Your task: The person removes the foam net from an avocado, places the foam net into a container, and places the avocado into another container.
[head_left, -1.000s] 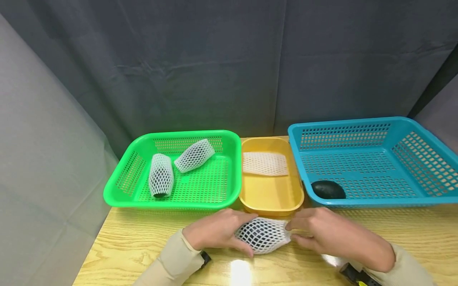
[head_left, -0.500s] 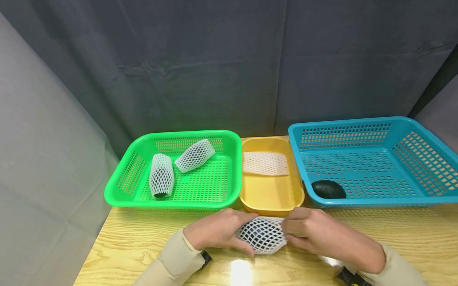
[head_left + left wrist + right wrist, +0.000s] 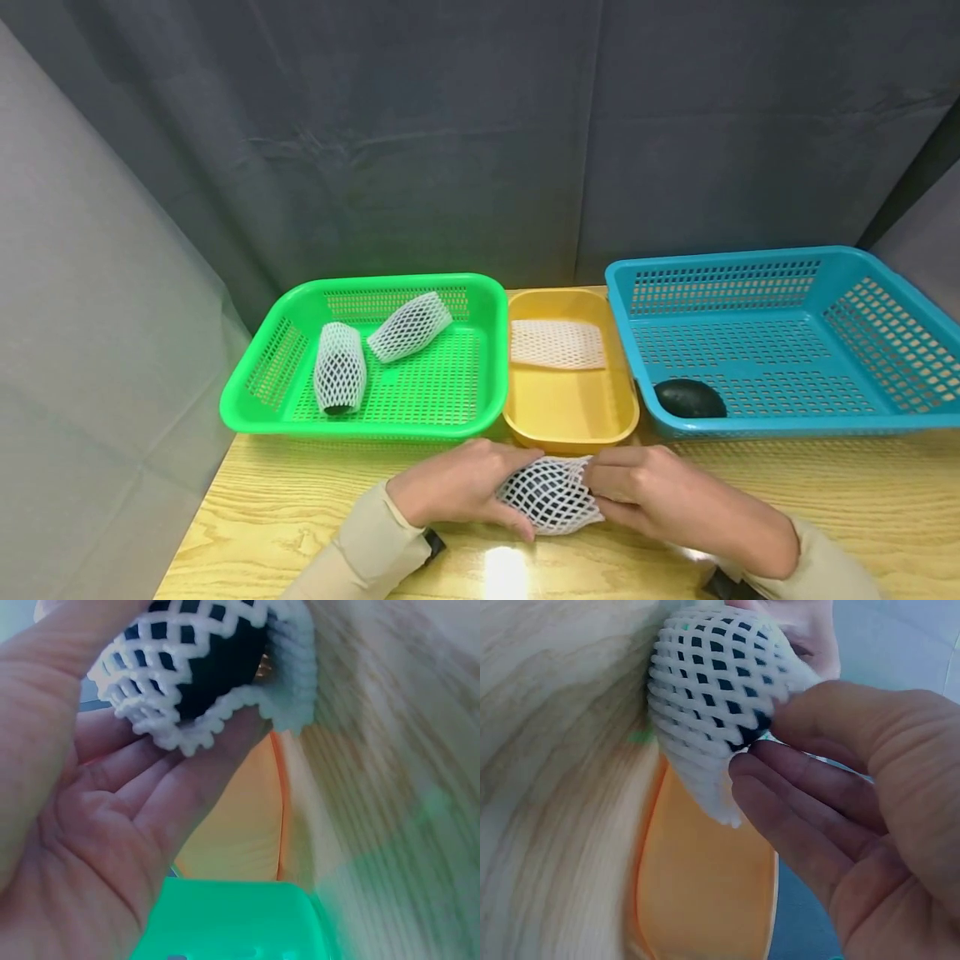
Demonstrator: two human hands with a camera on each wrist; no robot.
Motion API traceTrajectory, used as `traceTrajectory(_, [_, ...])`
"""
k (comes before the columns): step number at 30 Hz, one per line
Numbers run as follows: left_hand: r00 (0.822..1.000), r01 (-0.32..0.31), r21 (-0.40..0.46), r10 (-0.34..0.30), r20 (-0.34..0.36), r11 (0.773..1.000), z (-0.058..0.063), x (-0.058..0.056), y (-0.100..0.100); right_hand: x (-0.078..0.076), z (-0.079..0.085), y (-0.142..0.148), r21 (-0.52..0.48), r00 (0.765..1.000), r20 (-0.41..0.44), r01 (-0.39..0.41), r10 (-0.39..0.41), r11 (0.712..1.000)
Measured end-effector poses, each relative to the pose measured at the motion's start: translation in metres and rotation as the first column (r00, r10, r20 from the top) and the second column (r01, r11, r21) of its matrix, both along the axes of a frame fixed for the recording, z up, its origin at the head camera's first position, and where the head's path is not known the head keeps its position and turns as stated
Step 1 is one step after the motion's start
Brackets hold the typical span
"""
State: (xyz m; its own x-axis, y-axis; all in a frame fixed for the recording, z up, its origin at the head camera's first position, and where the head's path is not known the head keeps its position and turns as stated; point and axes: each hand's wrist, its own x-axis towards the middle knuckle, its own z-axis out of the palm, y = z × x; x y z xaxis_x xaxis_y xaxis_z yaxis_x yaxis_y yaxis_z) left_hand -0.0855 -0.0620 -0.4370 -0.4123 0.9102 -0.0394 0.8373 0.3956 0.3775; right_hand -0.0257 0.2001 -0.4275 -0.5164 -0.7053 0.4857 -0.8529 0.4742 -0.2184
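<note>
On the wooden table in front of the yellow tub lies a white foam net sleeve (image 3: 551, 497) with a dark avocado (image 3: 226, 666) inside. My left hand (image 3: 467, 485) holds its left end, thumb on the near side and fingers on the far side. In the left wrist view the avocado shows through the sleeve's open end. My right hand (image 3: 667, 498) pinches the sleeve's right end between thumb and fingers, as the right wrist view shows. There the netting (image 3: 709, 682) is stretched over the avocado, and a loose flap hangs past my fingertips.
A green basket (image 3: 352, 429) at the left holds two dark items in white netting (image 3: 340, 367). Flat foam netting (image 3: 557, 344) lies in the yellow tub (image 3: 566, 408). The blue basket (image 3: 787, 425) at the right holds a bare avocado (image 3: 688, 398). A dark curtain (image 3: 420, 142) hangs behind.
My right hand has moved a little left, gathering the sleeve's right end closer to the avocado. The left hand has stayed in nearly the same place.
</note>
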Motion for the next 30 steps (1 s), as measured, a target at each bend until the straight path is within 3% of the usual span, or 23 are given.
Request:
traceTrajectory(7, [1.000,-0.016,0.013,0.016,0.009,1.000,0.001,0.001,0.001,0.002,-0.004,-0.005,0.030,0.997,0.004,0.078,-0.078,0.997])
traceTrajectory(17, [0.999,-0.013,0.042,0.011,0.050,0.999,0.000,-0.001,0.001,0.002,-0.014,-0.014,-0.019,0.989,-0.011,0.148,-0.148,0.989])
traceTrajectory(22, [0.999,-0.013,0.043,0.011,0.051,0.999,-0.001,-0.001,0.001,0.003,-0.019,-0.018,-0.036,0.985,0.039,0.168,-0.167,0.985])
traceTrajectory(30, [0.999,-0.005,0.057,0.002,0.037,0.998,-0.002,0.000,0.002,0.005,-0.024,-0.021,0.028,0.970,0.123,0.208,-0.209,0.978])
